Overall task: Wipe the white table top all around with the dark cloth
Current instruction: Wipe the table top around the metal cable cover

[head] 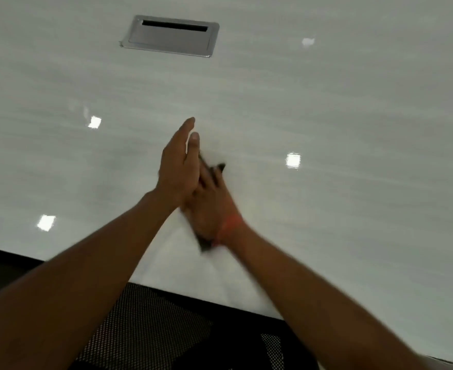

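Observation:
The glossy white table top [327,116] fills most of the view. Near its front edge lies the dark cloth [219,166], mostly covered, with only a corner past the fingertips and a bit by the wrist showing. My right hand [212,209], with a red band at the wrist, lies flat on the cloth and presses it to the table. My left hand [176,166] crosses over the right one, fingers straight and pointing forward. Motion blur softens both hands.
A silver cable hatch [170,36] with a dark slot is set flush into the table at the far side. The table's near edge runs diagonally across the bottom. Below it is a black mesh chair [145,324]. Ceiling lights reflect on the surface.

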Tool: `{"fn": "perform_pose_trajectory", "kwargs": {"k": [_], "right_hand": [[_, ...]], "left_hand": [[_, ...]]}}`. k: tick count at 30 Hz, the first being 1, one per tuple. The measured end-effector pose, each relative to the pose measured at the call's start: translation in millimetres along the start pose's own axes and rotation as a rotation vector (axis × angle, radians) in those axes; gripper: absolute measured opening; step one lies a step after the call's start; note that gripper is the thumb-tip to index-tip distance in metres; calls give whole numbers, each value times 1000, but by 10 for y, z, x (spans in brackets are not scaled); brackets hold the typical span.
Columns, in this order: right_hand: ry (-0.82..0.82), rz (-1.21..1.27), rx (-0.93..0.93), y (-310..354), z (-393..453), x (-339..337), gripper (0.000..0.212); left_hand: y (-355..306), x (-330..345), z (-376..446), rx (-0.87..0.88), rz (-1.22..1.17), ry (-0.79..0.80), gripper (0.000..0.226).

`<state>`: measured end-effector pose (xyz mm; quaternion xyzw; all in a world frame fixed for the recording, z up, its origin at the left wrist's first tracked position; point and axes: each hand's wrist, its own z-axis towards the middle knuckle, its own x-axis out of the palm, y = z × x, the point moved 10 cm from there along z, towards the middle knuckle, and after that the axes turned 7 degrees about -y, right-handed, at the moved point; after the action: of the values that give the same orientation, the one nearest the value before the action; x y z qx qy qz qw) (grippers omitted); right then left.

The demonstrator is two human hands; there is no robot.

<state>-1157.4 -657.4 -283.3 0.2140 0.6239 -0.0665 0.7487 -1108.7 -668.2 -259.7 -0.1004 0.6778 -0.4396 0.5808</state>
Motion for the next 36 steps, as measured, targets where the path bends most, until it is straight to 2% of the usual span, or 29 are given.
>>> {"fn": "perform_pose_trajectory", "kwargs": {"k": [2,4,6,9,11,13,16,19,21,24,27,31,33,36], "right_hand": [[66,26,-106,386,-740,-25,56],[99,12,-65,193,-1416,-139,57],[93,-51,97,-399,-1896,-343,58],[53,-128,491,-1467,-2183,-685,60],[18,-148,704,-1926,-1962,-738,63],[-16,-152,806,-2060,-1416,-638,67],[-27,-125,711,-1562,-406,-303,67],[-50,-83,468,-460,97,-43,61],[-12,-62,326,178,-24,88,57],[38,-82,251,527,-615,89,58],[106,-134,306,318,-1294,-39,61],[120,-188,679,-611,-1863,-394,59],[86,-181,859,-1114,-1756,-514,64],[19,-149,933,-1516,-978,-469,72]], "left_hand": [[-95,-131,155,143,-224,167,49],[-22,-385,231,180,-299,210,49],[73,-368,205,161,-286,237,49],[185,-309,106,174,-278,271,50],[271,-342,280,190,-302,284,50],[303,-336,358,179,-310,305,50],[319,-378,402,184,-345,327,50],[327,-446,461,203,-365,356,46],[343,-526,490,221,-368,372,44],[410,-658,522,212,-385,413,42],[495,-786,554,179,-419,423,41],[594,-963,680,150,-426,405,42],[675,-1061,770,152,-429,377,42],[847,-1145,866,168,-381,347,43]]}}
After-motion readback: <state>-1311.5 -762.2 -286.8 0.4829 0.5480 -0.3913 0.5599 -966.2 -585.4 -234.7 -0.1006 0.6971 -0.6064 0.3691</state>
